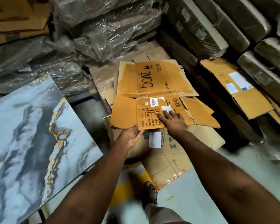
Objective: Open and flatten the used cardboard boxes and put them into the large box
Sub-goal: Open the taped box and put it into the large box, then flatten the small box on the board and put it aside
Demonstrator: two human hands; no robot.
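Wrapped bundles: plastic-wrapped bundles [113, 28] are stacked along the back and right of the view, some grey, some brown.
Slab: a marbled blue-grey slab [29, 126] with gold veins lies at the left, its right corner near the cardboard pile.
Cardboard pile: a pale flattened carton [171, 152] with green print and a white label lies on the floor, beneath the orange-brown sheet.
Flattened box: the orange-brown flattened "boat" box [155, 92] is spread open on top of the pile in the middle, flaps splayed, printed face up, with a barcode sticker on its near panel.
Side box: another flattened box [238, 88] with white labels lies to the right, against the bundles.
Right hand: the right hand [173, 120] lies palm down on the near panel of the "boat" box, fingers straight and spread, pressing it flat.
Left hand: the left hand [132, 136] pinches the near edge of the same panel, thumb on top, fingers curled underneath.
Foot: a foot in a brown sandal [150, 193] stands on the pale floor below.
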